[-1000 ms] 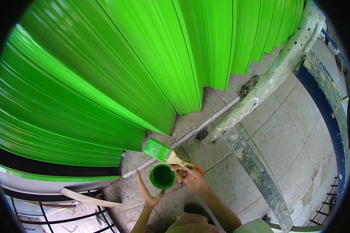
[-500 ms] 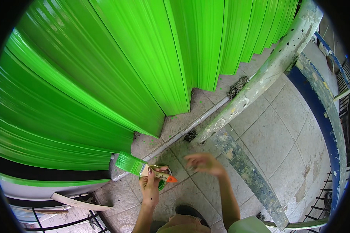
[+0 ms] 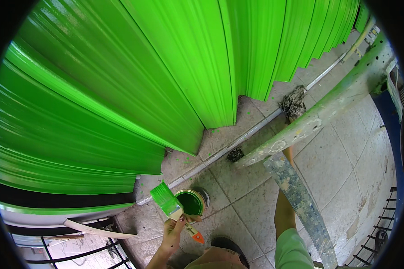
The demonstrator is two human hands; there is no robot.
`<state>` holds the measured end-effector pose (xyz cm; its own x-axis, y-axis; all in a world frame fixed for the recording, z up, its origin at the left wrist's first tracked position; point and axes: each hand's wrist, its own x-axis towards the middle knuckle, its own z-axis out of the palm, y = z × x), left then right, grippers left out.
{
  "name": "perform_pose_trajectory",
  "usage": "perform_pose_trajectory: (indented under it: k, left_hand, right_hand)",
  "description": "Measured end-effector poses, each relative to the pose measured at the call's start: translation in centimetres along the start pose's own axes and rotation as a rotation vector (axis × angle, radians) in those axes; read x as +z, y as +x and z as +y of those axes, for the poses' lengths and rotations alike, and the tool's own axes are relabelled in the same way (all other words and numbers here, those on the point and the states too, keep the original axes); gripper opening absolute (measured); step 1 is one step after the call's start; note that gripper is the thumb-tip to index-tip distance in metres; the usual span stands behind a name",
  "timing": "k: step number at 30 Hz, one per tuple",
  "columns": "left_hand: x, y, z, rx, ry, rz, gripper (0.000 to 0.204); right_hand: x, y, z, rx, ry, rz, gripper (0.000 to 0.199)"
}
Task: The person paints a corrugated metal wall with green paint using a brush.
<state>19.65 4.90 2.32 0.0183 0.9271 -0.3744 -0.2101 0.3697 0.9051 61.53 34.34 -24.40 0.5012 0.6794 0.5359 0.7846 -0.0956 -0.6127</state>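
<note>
My left hand [image 3: 174, 229] grips a flat paintbrush [image 3: 167, 200] by its pale handle with an orange tip; the bristles are loaded with green paint and point up-left. An open can of green paint [image 3: 191, 202] sits right against the fingers; I cannot tell whether the hand carries it. My right hand [image 3: 291, 121] reaches up to a paint-spattered wooden ladder rail [image 3: 327, 110] and is mostly hidden behind it; only the forearm shows plainly. A bright green corrugated shutter [image 3: 134, 80] fills the upper left.
A second ladder rail [image 3: 296, 197] runs down to the lower right. A metal floor track [image 3: 256, 127] runs along the shutter's foot on grey tiles, with a dark rag [image 3: 293, 102] and a dark clump [image 3: 234, 154] beside it. Black railing [image 3: 85, 251] lies lower left.
The brush passed from my right hand to my left. My right arm then stretched up to the ladder rail. The view swung so the shutter's foot sits higher.
</note>
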Motion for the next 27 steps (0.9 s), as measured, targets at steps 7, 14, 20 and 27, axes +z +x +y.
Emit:
perform_pose_trajectory:
  k: [7, 14, 20, 27]
  left_hand:
    - [-0.8, -1.2, 0.0, -0.061, 0.013, 0.057, 0.026]
    - [-0.1, -0.7, 0.2, -0.042, 0.033, 0.03, 0.026]
    - [-0.2, -1.1, -0.2, -0.051, 0.054, 0.013, 0.027]
    - [-0.5, -1.3, 0.0, -0.027, 0.036, 0.077, 0.026]
  right_hand:
    - [-15.1, -15.3, -14.2, 0.119, 0.395, -0.267, 0.038]
    - [-16.8, -16.0, -15.1, -0.004, -0.035, -0.7, 0.056]
    - [-18.1, -17.8, -17.2, -0.219, 0.425, -0.688, 0.048]
    - [-11.3, -17.4, -30.0, 0.073, 0.74, -0.574, 0.038]
